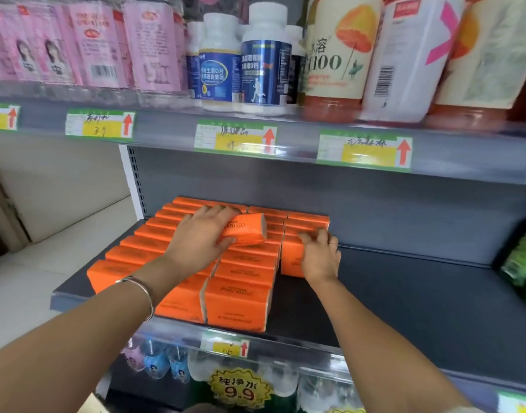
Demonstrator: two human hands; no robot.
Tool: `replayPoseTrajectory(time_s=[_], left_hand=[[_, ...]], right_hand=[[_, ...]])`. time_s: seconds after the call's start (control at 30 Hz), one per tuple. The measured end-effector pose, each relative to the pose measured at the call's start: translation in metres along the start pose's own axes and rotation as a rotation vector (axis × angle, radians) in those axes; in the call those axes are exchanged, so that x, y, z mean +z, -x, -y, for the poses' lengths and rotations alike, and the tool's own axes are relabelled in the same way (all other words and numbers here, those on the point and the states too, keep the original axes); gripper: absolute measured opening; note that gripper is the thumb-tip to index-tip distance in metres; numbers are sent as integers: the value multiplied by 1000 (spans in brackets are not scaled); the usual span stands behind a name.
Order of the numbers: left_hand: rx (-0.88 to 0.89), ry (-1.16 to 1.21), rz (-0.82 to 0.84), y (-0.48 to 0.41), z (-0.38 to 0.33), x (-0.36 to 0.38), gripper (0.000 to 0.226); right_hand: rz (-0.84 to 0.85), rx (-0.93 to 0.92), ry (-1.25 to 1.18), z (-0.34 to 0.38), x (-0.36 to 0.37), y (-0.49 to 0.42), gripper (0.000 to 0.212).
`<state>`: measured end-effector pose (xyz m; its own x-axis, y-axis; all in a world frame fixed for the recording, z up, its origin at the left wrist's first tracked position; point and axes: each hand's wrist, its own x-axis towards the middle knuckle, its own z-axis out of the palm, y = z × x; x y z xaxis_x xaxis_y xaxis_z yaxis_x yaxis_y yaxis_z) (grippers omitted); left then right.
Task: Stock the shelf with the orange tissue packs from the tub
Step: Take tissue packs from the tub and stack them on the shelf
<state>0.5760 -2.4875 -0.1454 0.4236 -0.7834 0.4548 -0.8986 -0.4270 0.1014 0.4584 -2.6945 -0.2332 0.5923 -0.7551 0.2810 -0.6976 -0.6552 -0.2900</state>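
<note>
In the middle of the frame the left hand [200, 236] grips a soft orange plastic-wrapped tissue pack [249, 232]. The thumb is on its near side and the fingers wrap over the far side, holding it tilted just above the packs already on the dark grey metal shelf [404, 293]. Those stocked orange packs [240, 305] stand on edge in two long columns from the shelf's front lip to its back wall. A shorter third column [307, 220] lies to their right and stops about halfway forward. The right hand [319, 257] is on the front pack of that shorter column with its fingers bent over the top edge. Blur hides whether they clamp it or only steady it. The tub is not in view.

The held pack most likely belongs on the bare shelf in front of the shorter column, and that is where trouble could start. Nothing props that column from the front, so lifting the right hand too soon may let its packs tip forward. The slot is also partly covered by that hand, so a hurried placement could land the pack askew or on the fingers. A hard squeeze would dent the soft wrapper. Released where it is now, the pack would lie crooked on top of the columns.
</note>
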Motion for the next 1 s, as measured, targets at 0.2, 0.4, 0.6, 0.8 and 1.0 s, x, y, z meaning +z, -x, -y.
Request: replayPoseTrajectory(time_s=[0.2,0.4,0.6,0.8,1.0], left_hand=[[-5,-2,62,-14,1,11,49],[-22,39,104,-24,-6,25,51],[-15,43,126,-25,-16,32,49],[-6,-99,105,-28,-32,26,49],[-7,-44,79,-23,-52,16,48]], right_hand=[[-111,163,-163,3,19,-11,61],[-8,220,-357,-10,26,-14,59],[120,129,-229,-31,17,-11,71],[-64,-97,-196,-11,-24,2,74],[-90,-488,-186,26,-63,21,71]])
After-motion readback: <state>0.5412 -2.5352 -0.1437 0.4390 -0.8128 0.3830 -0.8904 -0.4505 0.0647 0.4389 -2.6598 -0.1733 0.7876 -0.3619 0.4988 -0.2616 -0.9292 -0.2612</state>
